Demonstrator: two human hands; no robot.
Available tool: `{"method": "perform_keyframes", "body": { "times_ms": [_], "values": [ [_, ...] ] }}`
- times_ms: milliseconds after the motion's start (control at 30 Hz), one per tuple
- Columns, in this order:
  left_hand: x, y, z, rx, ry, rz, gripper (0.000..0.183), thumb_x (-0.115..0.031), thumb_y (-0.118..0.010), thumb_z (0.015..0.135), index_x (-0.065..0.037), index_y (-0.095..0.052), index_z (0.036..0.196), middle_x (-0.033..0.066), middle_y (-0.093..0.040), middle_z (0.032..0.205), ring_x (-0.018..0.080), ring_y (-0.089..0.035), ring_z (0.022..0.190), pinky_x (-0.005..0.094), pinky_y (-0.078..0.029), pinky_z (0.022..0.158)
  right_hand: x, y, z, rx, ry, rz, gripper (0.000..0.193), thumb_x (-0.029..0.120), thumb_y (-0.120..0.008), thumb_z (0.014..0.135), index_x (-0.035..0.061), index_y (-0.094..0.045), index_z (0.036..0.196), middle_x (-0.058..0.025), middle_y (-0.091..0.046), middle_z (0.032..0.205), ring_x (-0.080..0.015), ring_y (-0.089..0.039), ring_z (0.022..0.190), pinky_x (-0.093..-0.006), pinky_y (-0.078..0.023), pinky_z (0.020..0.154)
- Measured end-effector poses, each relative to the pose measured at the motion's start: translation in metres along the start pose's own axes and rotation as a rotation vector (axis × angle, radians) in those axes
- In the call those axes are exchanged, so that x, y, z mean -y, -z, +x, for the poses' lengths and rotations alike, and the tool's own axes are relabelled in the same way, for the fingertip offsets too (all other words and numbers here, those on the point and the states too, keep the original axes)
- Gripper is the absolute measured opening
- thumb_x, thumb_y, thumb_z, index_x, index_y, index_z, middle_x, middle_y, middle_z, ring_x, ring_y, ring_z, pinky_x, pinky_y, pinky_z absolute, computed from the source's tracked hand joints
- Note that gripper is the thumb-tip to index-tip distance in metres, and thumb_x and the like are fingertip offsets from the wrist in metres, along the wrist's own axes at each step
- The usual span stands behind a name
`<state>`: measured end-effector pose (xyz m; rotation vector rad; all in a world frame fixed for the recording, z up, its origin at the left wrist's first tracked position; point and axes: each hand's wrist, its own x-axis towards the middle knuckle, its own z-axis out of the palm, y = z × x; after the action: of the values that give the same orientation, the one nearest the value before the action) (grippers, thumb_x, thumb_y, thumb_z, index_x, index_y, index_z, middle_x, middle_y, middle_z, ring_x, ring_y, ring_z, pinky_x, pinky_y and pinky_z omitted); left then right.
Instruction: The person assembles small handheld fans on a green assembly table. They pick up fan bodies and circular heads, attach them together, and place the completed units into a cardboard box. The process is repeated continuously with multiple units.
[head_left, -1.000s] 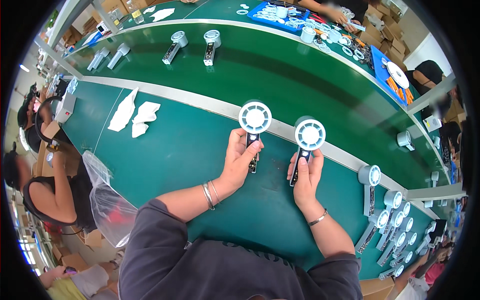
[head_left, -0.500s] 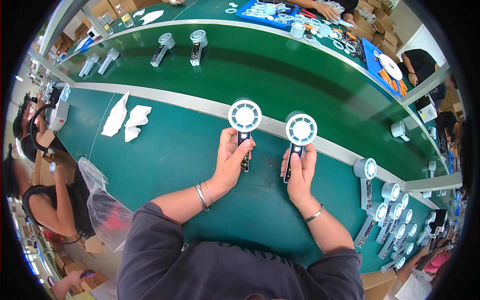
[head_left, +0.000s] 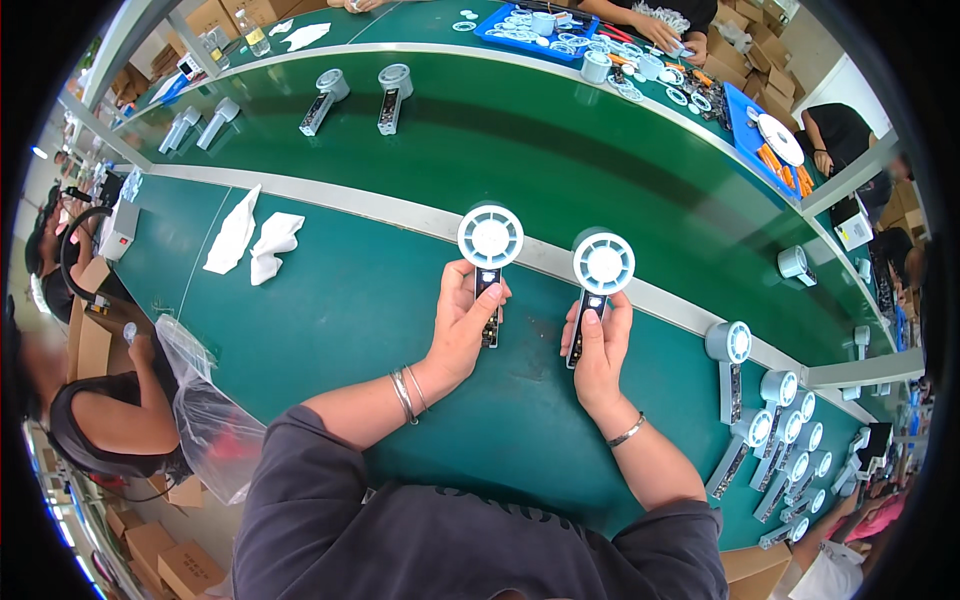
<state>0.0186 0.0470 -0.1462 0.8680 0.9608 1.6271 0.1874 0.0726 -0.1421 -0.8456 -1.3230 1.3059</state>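
Two small handheld fans stand upright side by side over the green bench, round heads up and slightly apart. My left hand is wrapped round the handle of one light-blue fan, thumb lying on its front. The other fan is held the same way by my right hand, thumb on the dark strip below the head. Both handles have uncovered fronts showing dark circuit parts; fingers hide some of them. Right of my right hand, a group of similar fans lies on the bench.
White cloths lie on the bench at left. Beyond a pale rail runs a green strip carrying more fans. Blue trays of parts stand farther back. A plastic bag hangs at the left edge beside a seated person.
Both fan heads have dipped very slightly; my grips are the same. At left, the seated person's arm and body have shifted, and a hand at the lower left is gone from view.
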Motion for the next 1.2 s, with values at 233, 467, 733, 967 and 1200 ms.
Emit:
{"method": "perform_keyframes", "body": {
  "times_ms": [233, 467, 733, 967, 1200],
  "values": [
    [0.000, 0.001, 0.000, 0.004, 0.003, -0.002, 0.026, -0.016, -0.052, 0.090, -0.009, -0.037, 0.111, 0.0058, -0.053, 0.088, 0.0099, -0.049, 0.072, 0.0231, -0.043, 0.064, -0.002, 0.001, 0.000, 0.013, 0.004, -0.004, 0.039, 0.025, -0.042, 0.095, 0.0035, -0.028, 0.125, -0.0068, -0.050, 0.086, -0.0089, -0.048, 0.059, -0.0207, -0.041, 0.047],
    [0.001, 0.002, 0.000, 0.005, -0.011, 0.007, 0.026, -0.016, -0.052, 0.090, -0.009, -0.037, 0.111, 0.0062, -0.053, 0.088, 0.0100, -0.049, 0.072, 0.0232, -0.043, 0.064, -0.002, 0.000, 0.000, 0.009, -0.003, -0.003, 0.039, 0.023, -0.042, 0.095, 0.0035, -0.028, 0.125, -0.0071, -0.050, 0.086, -0.0090, -0.047, 0.060, -0.0208, -0.042, 0.048],
    [-0.001, 0.000, -0.001, -0.008, -0.003, 0.008, 0.025, -0.015, -0.052, 0.090, -0.008, -0.038, 0.110, 0.0063, -0.054, 0.089, 0.0097, -0.048, 0.071, 0.0230, -0.042, 0.063, -0.006, 0.002, -0.001, 0.000, -0.013, 0.037, 0.043, 0.018, -0.043, 0.094, 0.0017, -0.023, 0.128, -0.0076, -0.050, 0.089, -0.0076, -0.047, 0.061, -0.0194, -0.041, 0.049],
    [0.000, 0.002, -0.003, 0.010, 0.010, -0.023, 0.030, -0.014, -0.052, 0.091, -0.006, -0.036, 0.114, 0.0051, -0.052, 0.091, 0.0079, -0.048, 0.077, 0.0219, -0.042, 0.065, -0.009, -0.003, 0.001, -0.001, -0.004, 0.027, 0.043, 0.021, -0.043, 0.094, 0.0035, -0.025, 0.129, -0.0066, -0.051, 0.089, -0.0081, -0.049, 0.063, -0.0200, -0.043, 0.048],
    [-0.002, 0.003, -0.006, -0.026, -0.020, -0.001, 0.026, -0.016, -0.053, 0.090, -0.008, -0.038, 0.109, 0.0059, -0.054, 0.090, 0.0088, -0.048, 0.073, 0.0227, -0.043, 0.063, -0.008, -0.010, -0.001, -0.018, -0.041, 0.018, 0.042, 0.020, -0.044, 0.094, 0.0030, -0.025, 0.127, -0.0060, -0.049, 0.087, -0.0068, -0.047, 0.060, -0.0190, -0.041, 0.048]
  ]
}}
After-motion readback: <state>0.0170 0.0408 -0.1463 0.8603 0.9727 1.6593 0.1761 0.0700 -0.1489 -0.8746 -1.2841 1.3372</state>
